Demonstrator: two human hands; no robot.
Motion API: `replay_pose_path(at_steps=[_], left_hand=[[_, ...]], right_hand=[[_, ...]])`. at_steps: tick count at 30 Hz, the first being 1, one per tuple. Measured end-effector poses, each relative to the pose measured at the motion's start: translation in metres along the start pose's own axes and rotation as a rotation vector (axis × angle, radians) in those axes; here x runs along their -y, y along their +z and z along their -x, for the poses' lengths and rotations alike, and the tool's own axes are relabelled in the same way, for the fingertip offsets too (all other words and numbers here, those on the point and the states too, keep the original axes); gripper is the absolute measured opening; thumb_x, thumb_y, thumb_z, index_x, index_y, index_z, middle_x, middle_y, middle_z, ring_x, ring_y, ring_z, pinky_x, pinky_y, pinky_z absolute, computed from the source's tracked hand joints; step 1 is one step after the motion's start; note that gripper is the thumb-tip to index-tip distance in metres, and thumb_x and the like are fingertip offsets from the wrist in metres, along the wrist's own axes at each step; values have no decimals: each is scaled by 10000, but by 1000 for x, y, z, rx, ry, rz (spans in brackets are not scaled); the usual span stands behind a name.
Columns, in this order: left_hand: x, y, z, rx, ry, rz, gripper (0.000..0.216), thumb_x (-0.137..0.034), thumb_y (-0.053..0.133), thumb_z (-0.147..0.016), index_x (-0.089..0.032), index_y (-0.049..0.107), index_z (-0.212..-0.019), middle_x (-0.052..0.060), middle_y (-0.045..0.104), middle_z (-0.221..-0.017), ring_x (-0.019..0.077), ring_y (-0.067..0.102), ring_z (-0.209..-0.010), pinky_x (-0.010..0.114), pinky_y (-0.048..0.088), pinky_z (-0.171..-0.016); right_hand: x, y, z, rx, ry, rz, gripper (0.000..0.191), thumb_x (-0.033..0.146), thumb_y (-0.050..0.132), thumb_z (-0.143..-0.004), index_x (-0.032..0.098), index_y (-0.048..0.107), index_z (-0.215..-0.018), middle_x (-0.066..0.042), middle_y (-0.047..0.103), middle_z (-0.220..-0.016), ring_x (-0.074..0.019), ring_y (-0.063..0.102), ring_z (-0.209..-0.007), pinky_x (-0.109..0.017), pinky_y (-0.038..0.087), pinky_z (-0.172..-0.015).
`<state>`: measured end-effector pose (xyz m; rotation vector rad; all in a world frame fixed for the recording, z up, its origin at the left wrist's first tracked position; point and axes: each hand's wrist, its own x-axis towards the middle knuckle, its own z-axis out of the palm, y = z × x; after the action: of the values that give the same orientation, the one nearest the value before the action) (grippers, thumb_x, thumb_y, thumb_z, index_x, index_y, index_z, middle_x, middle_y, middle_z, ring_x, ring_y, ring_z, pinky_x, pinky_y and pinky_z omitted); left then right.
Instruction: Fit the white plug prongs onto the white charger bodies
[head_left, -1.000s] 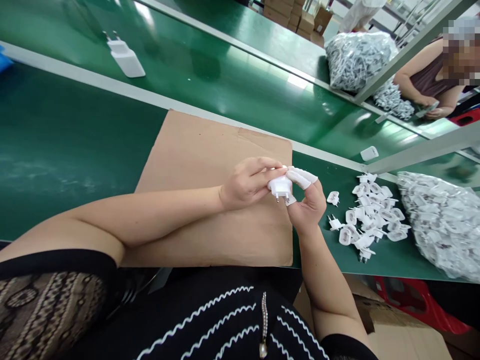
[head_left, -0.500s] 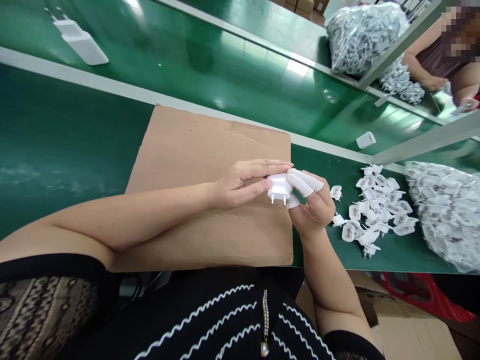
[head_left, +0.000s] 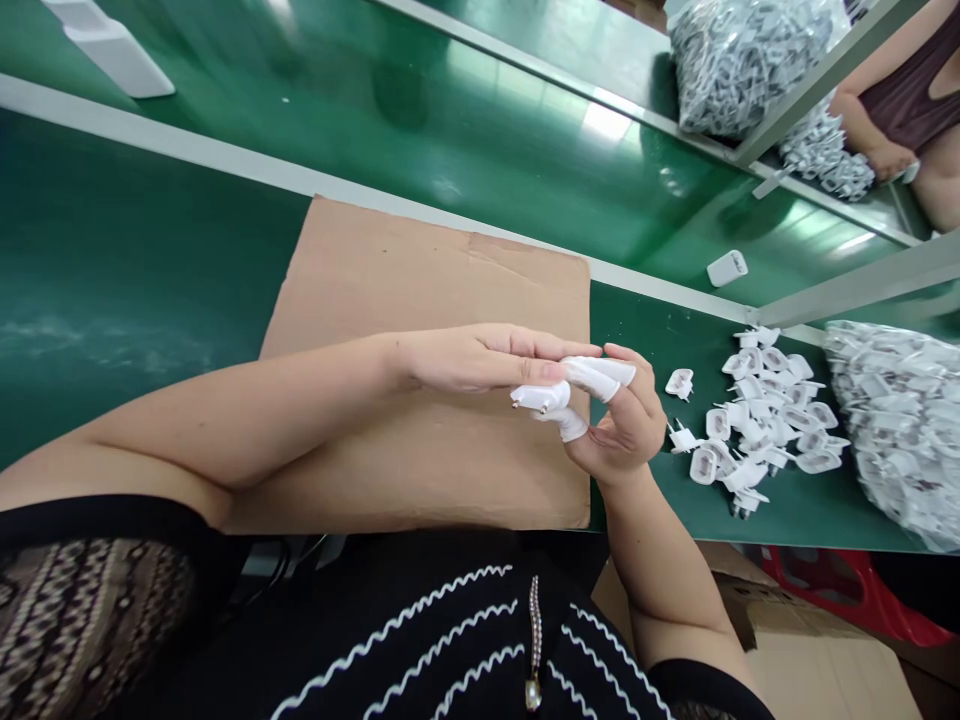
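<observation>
A white two-pin plug charger [head_left: 540, 398] is held above the cardboard sheet [head_left: 420, 480], its pins pointing left and toward me. White finger cots cover the thumb and some fingers of my right hand [head_left: 626, 425], which is closed on the charger from the right. My left hand [head_left: 487, 358] is stretched out flat along the charger's far side. Its thumb tip lies by the charger's upper edge, against the covered fingers. Part of the charger is hidden behind the fingers.
A pile of white plug parts [head_left: 765, 410] lies to the right, before a full plastic bag [head_left: 900, 430]. A white charger housing [head_left: 727, 267] and another charger [head_left: 120, 55] lie on the green strip beyond the rail. A co-worker [head_left: 892, 130] sits at far right beside another bag [head_left: 754, 65].
The charger has tilted and turned, so its pins now point more to the left. My right fingers have moved left around it, and my left hand reaches further right.
</observation>
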<state>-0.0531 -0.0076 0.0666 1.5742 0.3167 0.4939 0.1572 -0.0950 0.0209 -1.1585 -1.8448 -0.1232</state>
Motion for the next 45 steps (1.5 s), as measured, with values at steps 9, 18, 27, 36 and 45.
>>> replay_pose_path(at_steps=[9, 18, 27, 36, 45], left_hand=[[7, 3, -1, 98, 68, 110, 456, -383, 487, -1045, -255, 630, -1458, 120, 742, -1210, 267, 710, -1103, 411, 569, -965], [9, 3, -1, 57, 76, 119, 416, -425, 523, -1044, -209, 710, -1347, 151, 750, -1171, 303, 711, -1128, 465, 562, -1013], [8, 7, 0, -25, 76, 74, 408, -474, 568, -1034, -229, 735, -1316, 143, 766, -1105, 287, 724, -1089, 454, 595, -979], [9, 7, -2, 50, -23, 331, 393, -379, 527, -1056, -173, 689, -1349, 170, 741, -1209, 275, 736, -1082, 404, 635, -940], [6, 10, -2, 5, -59, 318, 360, -362, 610, -1012, -200, 721, -1314, 146, 734, -1220, 264, 730, -1071, 429, 623, -954]], right_hand=[[1, -4, -6, -106, 142, -191, 321, 546, 709, -914, 299, 698, -1118, -23, 725, -916, -274, 730, -926, -557, 590, -980], [-3, -4, -7, -155, 234, -356, 323, 500, 816, -847, 298, 705, -1074, -9, 702, -928, -231, 712, -859, -446, 618, -852], [1, -5, -8, -149, 256, -328, 355, 530, 841, -814, 295, 707, -1044, -6, 703, -900, -237, 719, -848, -448, 616, -826], [-3, -7, -6, -63, 241, -296, 506, 592, 865, -755, 277, 716, -1122, -44, 759, -1016, -316, 764, -1001, -586, 597, -989], [-3, -4, -4, -106, 177, -256, 473, 478, 882, -769, 298, 713, -1172, -24, 769, -1000, -289, 763, -951, -572, 618, -964]])
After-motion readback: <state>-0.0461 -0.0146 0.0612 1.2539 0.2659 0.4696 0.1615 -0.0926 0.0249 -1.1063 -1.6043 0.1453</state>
